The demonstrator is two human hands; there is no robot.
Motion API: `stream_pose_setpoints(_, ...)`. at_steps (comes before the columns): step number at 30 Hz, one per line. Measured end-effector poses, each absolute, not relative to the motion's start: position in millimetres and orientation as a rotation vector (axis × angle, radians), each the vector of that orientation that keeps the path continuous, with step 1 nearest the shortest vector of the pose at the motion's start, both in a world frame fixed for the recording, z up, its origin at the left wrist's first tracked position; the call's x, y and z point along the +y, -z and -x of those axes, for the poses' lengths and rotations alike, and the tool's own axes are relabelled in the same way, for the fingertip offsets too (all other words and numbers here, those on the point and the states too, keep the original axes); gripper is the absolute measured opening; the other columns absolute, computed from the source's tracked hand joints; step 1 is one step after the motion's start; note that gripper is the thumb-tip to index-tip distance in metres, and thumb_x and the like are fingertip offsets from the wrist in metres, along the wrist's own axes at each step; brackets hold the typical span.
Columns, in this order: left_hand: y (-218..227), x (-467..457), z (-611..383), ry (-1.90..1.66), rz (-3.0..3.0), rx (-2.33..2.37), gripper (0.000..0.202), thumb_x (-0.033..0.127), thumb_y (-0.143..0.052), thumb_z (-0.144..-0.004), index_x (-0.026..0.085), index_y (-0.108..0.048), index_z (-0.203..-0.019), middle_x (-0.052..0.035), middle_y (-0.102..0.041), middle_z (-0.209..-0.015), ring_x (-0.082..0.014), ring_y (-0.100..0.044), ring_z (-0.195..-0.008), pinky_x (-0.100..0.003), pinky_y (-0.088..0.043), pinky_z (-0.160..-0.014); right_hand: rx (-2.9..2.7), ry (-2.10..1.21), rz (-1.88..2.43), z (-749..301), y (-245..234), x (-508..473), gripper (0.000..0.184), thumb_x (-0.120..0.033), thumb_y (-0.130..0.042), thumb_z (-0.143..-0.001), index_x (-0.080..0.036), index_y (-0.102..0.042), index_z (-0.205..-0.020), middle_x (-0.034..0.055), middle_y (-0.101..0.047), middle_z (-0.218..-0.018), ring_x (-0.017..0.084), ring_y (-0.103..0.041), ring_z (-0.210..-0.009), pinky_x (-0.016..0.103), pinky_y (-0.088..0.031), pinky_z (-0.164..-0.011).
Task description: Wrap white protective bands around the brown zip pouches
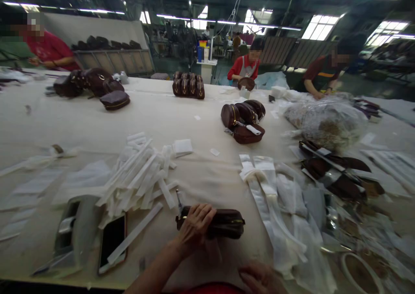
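A small dark brown leather bag with a gold zip lies in front of me on the table. My left hand is closed over its left half, fingers across the top. A thin strap end with a metal clip sticks up at the bag's left end. My right hand is low at the front edge, apart from the bag, partly cut off by the frame. Its fingers look loosely apart with nothing visible in them. A heap of white paper strips lies beyond the bag to the left.
A phone and a tape dispenser lie at left. White wrapping strips and a tape roll are at right. More brown bags stand farther back, near a plastic-wrapped bundle. Several co-workers work across the table.
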State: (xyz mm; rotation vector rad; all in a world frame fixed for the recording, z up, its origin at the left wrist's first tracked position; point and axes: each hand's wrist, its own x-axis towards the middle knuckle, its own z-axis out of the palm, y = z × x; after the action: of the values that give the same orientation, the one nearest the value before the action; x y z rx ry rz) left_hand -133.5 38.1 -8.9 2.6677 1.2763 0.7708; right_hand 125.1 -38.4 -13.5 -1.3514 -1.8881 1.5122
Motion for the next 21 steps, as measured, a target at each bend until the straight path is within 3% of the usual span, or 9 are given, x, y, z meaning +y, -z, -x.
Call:
stream_pose_setpoints(2, 11, 27, 136, -0.932, -2.737, 1.334, 0.038, 0.003, -0.039, -0.08, 0.012, -0.05, -0.116, -0.0143, -0.054, -0.124, -0.0244, -0.046, -0.119, -0.044, -0.036, -0.102, -2.031, -0.95, 1.276, -120, -3, -22, 0.022, -0.023, -0.051, -0.085, -0.021, -0.066, -0.102, 0.0063, -0.067, -0.091, 0.018, -0.063, -0.083, 0.026, -0.052, -0.074)
stream_pose_setpoints(4, 14, 18, 138, -1.011, -2.764, 1.391, 0.031, 0.004, -0.038, -0.084, 0.013, -0.053, -0.108, -0.0138, -0.051, -0.126, -0.024, -0.042, -0.123, -0.043, -0.034, -0.105, -2.14, -0.52, 1.155, -106, -10, -2, 0.032, -0.014, -0.047, -0.086, -0.02, -0.059, -0.114, 0.0101, -0.064, -0.106, 0.02, -0.06, -0.099, 0.033, -0.05, -0.085)
stream_pose_setpoints(7, 18, 9, 139, -1.021, -2.741, 1.526, 0.024, 0.006, -0.04, -0.086, 0.015, -0.056, -0.103, -0.0137, -0.053, -0.121, -0.0257, -0.044, -0.12, -0.044, -0.037, -0.1, -2.21, -0.178, 1.027, -83, 2, 21, 0.028, -0.009, -0.042, -0.086, -0.02, -0.061, -0.104, 0.0077, -0.065, -0.092, 0.02, -0.059, -0.09, 0.035, -0.052, -0.08)
stream_pose_setpoints(10, 20, 6, 142, -0.904, -2.714, 1.575, 0.019, 0.012, -0.042, -0.088, 0.016, -0.056, -0.1, -0.0101, -0.059, -0.101, -0.0231, -0.053, -0.1, -0.04, -0.043, -0.088, -2.202, -0.167, 0.979, -77, 21, 31, 0.022, -0.008, -0.041, -0.087, -0.02, -0.059, -0.092, 0.0039, -0.062, -0.076, 0.017, -0.058, -0.074, 0.03, -0.052, -0.069)
stream_pose_setpoints(13, 18, 9, 145, -0.75, -2.671, 1.559, 0.012, 0.018, -0.047, -0.089, 0.017, -0.056, -0.097, -0.0055, -0.06, -0.089, -0.0195, -0.055, -0.085, -0.034, -0.046, -0.079, -2.213, -0.279, 1.031, -86, 30, 33, 0.017, -0.014, -0.045, -0.087, -0.021, -0.057, -0.097, 0.0043, -0.063, -0.081, 0.018, -0.061, -0.077, 0.03, -0.052, -0.069)
stream_pose_setpoints(18, 9, 23, 145, -0.56, -2.528, 1.701, 0.037, 0.018, -0.057, -0.084, 0.014, -0.046, -0.119, -0.0067, -0.059, -0.091, -0.0206, -0.055, -0.082, -0.033, -0.048, -0.074, -2.226, -0.451, 1.158, -93, 24, 45, 0.037, -0.02, -0.049, -0.085, -0.02, -0.046, -0.122, 0.0056, -0.063, -0.093, 0.019, -0.064, -0.081, 0.031, -0.053, -0.071)
stream_pose_setpoints(21, 4, 33, 143, -0.454, -2.437, 1.804, 0.033, 0.018, -0.065, -0.078, 0.012, -0.053, -0.107, -0.011, -0.057, -0.095, -0.0261, -0.054, -0.087, -0.039, -0.047, -0.074, -2.31, -0.503, 1.286, -88, 15, 56, 0.027, -0.02, -0.052, -0.082, -0.021, -0.054, -0.108, 0.0044, -0.061, -0.091, 0.018, -0.062, -0.077, 0.029, -0.05, -0.067)
